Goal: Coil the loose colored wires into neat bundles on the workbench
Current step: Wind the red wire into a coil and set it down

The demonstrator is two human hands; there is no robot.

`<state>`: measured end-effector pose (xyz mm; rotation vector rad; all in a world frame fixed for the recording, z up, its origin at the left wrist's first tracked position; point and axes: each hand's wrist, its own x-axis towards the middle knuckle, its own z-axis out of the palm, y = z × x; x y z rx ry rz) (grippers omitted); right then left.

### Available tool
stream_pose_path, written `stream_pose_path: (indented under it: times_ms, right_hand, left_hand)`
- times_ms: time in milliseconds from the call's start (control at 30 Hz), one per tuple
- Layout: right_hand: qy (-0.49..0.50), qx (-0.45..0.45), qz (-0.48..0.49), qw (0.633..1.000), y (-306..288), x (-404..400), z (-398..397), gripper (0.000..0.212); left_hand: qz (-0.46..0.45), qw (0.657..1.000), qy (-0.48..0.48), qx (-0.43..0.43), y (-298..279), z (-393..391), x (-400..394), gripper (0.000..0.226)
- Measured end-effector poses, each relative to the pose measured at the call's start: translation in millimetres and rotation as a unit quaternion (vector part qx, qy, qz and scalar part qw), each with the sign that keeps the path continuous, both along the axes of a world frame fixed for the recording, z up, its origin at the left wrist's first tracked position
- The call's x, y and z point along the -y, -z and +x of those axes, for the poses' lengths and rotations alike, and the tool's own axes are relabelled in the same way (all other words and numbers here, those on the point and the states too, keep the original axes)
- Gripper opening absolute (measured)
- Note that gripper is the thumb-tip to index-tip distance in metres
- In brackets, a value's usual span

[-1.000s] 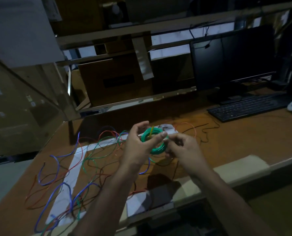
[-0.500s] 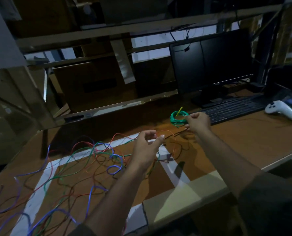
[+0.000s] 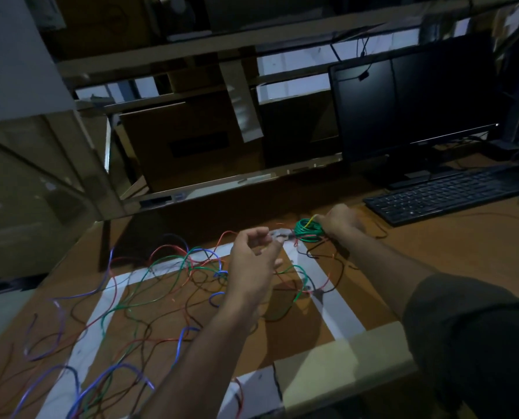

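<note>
A finished green coil (image 3: 308, 230), tied with a yellow strand, lay on the bench (image 3: 433, 252) near the keyboard (image 3: 446, 193), at the far right edge of the wire mess. The right hand (image 3: 340, 220) was at the coil's right side, fingers curled against it; whether they gripped it or had let go could not be told from the blur. The left hand (image 3: 253, 257) hovered above the loose wires (image 3: 167, 273), fingers loosely curled and thumb raised, holding nothing that showed.

By the look of it, one bundle was done and most of the job remained: blue, red, green and dark strands sprawled in open loops across the taped square (image 3: 337, 309) and off toward the left edge. Each colour was yet to be drawn out and wound.
</note>
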<state>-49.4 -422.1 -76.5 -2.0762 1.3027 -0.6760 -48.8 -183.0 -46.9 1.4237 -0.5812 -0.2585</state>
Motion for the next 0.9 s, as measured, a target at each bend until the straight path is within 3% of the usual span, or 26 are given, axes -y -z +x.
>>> stream_pose_path:
  times_ms: [100,200,433,633,900]
  right_hand:
    - [-0.005,-0.02,-0.043,0.999,-5.2,-9.4,-8.4,0.047]
    - [-0.017,-0.078,-0.159,0.984,-18.1,-23.1,-26.7,0.058]
    - [-0.026,-0.053,-0.329,0.942,-40.8,-84.5,-67.6,0.034]
    - [-0.175,0.094,-0.258,0.946,-34.1,-189.2,-87.5,0.024]
    - [-0.296,0.205,-0.096,0.928,-6.1,-316.0,-116.9,0.009]
  left_hand:
    - [-0.024,0.999,0.025,-0.026,-3.7,-1.7,-10.0,0.021]
    - [-0.042,0.998,0.033,-0.036,-8.1,-1.6,-23.8,0.017]
    - [-0.091,0.995,0.02,-0.032,-28.3,0.1,-87.8,0.021]
    - [-0.103,0.994,-0.018,-0.002,-33.8,-2.8,-167.1,0.02]
    - [-0.093,0.993,-0.073,0.027,-10.8,-24.6,-257.6,0.015]
